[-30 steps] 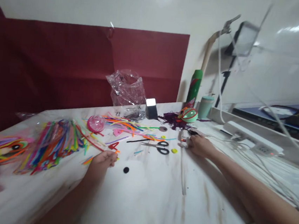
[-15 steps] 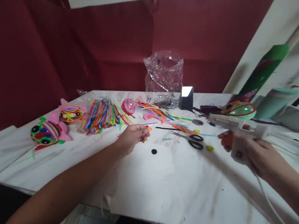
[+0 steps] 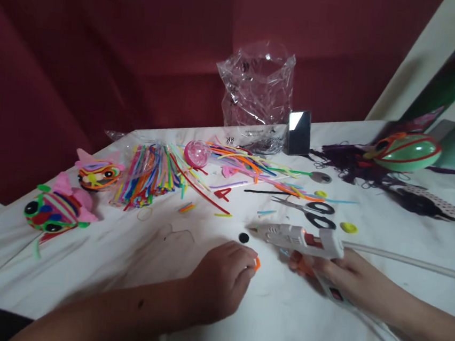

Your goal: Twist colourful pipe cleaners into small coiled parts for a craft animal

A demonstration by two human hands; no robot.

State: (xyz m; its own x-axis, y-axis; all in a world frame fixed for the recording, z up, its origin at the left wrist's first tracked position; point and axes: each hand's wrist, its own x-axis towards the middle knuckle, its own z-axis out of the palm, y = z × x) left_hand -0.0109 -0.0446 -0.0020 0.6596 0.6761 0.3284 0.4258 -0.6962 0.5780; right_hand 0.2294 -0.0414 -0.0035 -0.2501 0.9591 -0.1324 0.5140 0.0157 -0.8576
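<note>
My left hand [image 3: 223,277] is closed in a pinch on a small orange pipe cleaner piece [image 3: 257,263], mostly hidden by the fingers. In my right hand [image 3: 338,269] is a white hot glue gun [image 3: 297,239], its nozzle pointing left. A small black disc [image 3: 244,238] lies on the table between the nozzle and my left hand. Just behind the gun are scissors [image 3: 308,210] with black handles and a yellow round piece [image 3: 348,228]. A bent red pipe cleaner shape [image 3: 222,193] rests farther back, near short coloured offcuts [image 3: 186,207].
Two decorated fish-like figures [image 3: 57,208] sit at the left beside a bundle of pipe cleaners [image 3: 150,176]. Behind stand a clear plastic bag [image 3: 259,93] and a phone [image 3: 298,133]. A green balloon-shaped figure [image 3: 408,152] is at back right. The gun's cord trails right.
My left hand has come nearer and slightly right with the orange piece. The glue gun has swung left and down, its nozzle now close to the black disc. The view has tilted downward.
</note>
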